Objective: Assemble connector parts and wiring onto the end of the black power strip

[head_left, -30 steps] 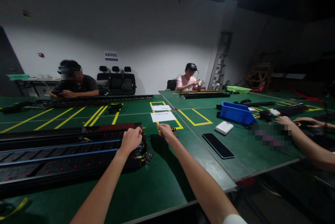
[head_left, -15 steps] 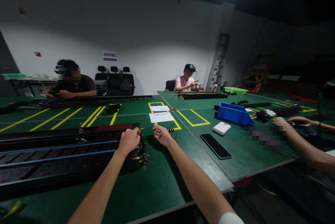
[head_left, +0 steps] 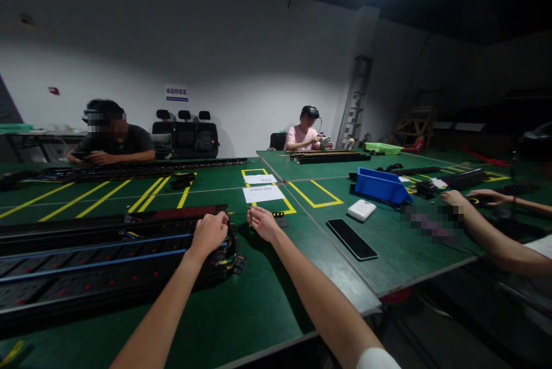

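Note:
A long black assembly [head_left: 103, 277] with blue strips, red dots and wires at its right end lies on the green table [head_left: 267, 300]. My left hand [head_left: 210, 232] rests on the upper right end of this assembly, its fingers curled; what they grip, if anything, is hidden. Just right of that end, my right hand [head_left: 262, 223] is raised over the table with fingertips pinched on something small and thin, too small to name. White paper sheets [head_left: 261, 193] lie beyond my right hand, and a small black piece [head_left: 281, 219] is beside it.
To the right lie a black phone [head_left: 352, 239], a white box-shaped device [head_left: 361, 210] and a blue bin [head_left: 382, 186]. Another person's hands [head_left: 455, 202] work at the far right. Two people sit across the table, behind long black parts [head_left: 330, 157].
The whole view has shifted slightly, so things appear a little further left. My right hand stays near the assembly's end with its fingers pinched; my left hand keeps its place on the assembly.

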Demonstrator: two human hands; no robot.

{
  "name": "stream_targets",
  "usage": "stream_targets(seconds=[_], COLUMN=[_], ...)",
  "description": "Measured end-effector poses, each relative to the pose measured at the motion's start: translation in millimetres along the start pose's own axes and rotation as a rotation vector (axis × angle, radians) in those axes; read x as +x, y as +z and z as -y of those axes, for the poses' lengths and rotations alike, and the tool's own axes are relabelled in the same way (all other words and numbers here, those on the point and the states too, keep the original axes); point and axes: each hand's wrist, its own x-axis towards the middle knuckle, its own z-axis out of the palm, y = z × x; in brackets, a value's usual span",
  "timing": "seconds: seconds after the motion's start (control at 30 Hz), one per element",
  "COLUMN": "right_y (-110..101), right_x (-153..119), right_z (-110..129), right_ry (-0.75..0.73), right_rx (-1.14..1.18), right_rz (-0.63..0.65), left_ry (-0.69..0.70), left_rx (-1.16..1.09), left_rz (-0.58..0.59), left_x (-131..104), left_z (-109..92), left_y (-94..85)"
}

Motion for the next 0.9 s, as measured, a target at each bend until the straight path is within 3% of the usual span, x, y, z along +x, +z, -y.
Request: stream_targets(seconds=[0.43, 0.9], right_y=[2.7, 5.1], right_x=[-1.9, -3.3], right_z=[-1.2, 0.3], right_ry=[-0.01, 0.006], right_rx=[-0.11, -0.095], right_rz=[0.058, -0.029], left_ry=[0.009, 0.005], left_rx=[-0.001, -0.005], left_rz=[-0.01, -0.003], left_x=[1.5, 1.5], left_z=[2.8, 1.4], left_y=[2.9, 1.1])
